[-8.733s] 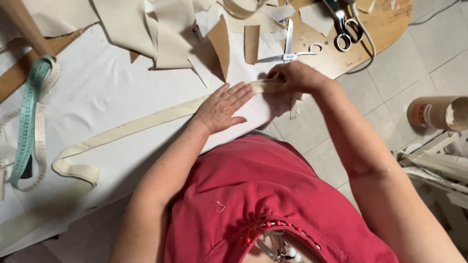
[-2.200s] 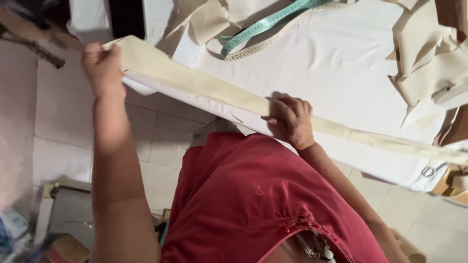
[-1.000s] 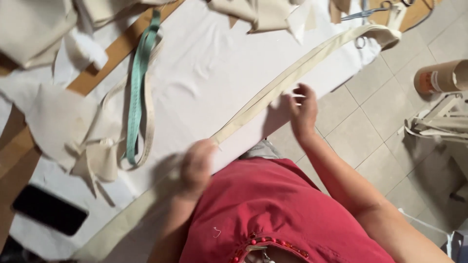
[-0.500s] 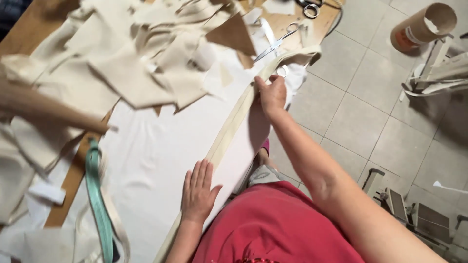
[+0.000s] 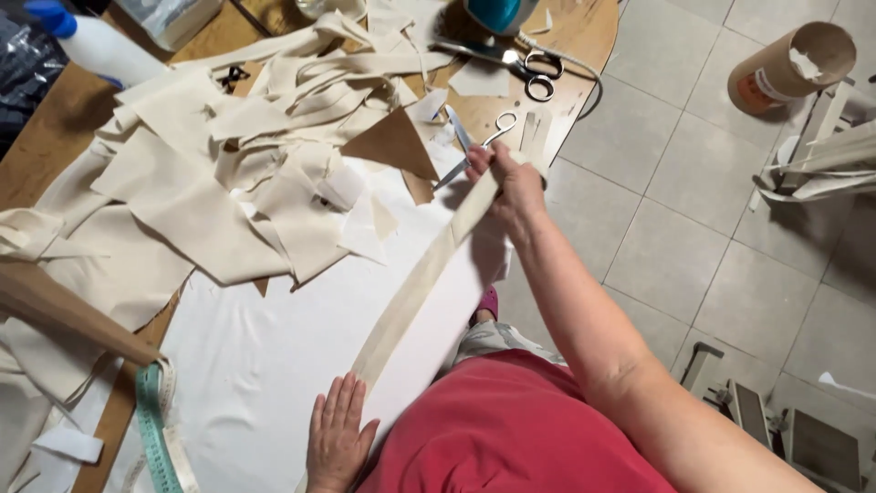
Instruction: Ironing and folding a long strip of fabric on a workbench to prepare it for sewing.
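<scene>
So my right hand (image 5: 511, 183) is pinching the far end of a long cream fabric strip (image 5: 415, 288), fingers curled shut around it near the table's edge. My left hand (image 5: 338, 438) is flat, fingers pressed together, palm down on the near end of the same strip. The strip runs taut-ish between my 2 hands, lying diagonally along the edge of the white cloth (image 5: 265, 356) that covers this part of the wooden table (image 5: 55, 128).

Packages and containers: top left there's a white plastic bottle with a blue cap (image 5: 87, 41) lying on its side, and just beside it a clear-wrapped pack (image 5: 169, 14) cut off by the frame, can't tell what's in it. On the tiled floor top right stands a brown cardboard tube (image 5: 789, 68) with an orange-and-white label around its side; its open top shows a scrap of something pale inside.

Rest of the table is a big heap of cream fabric offcuts (image 5: 237, 155) with a brown paper triangle (image 5: 397, 146) on it. 2 pairs of scissors: small ones (image 5: 479, 146) touching my right hand's spot, bigger black-handled ones (image 5: 525, 68) further out. A green tape measure (image 5: 155, 438) sits at the lower left, next to a wooden stick (image 5: 73, 315).
</scene>
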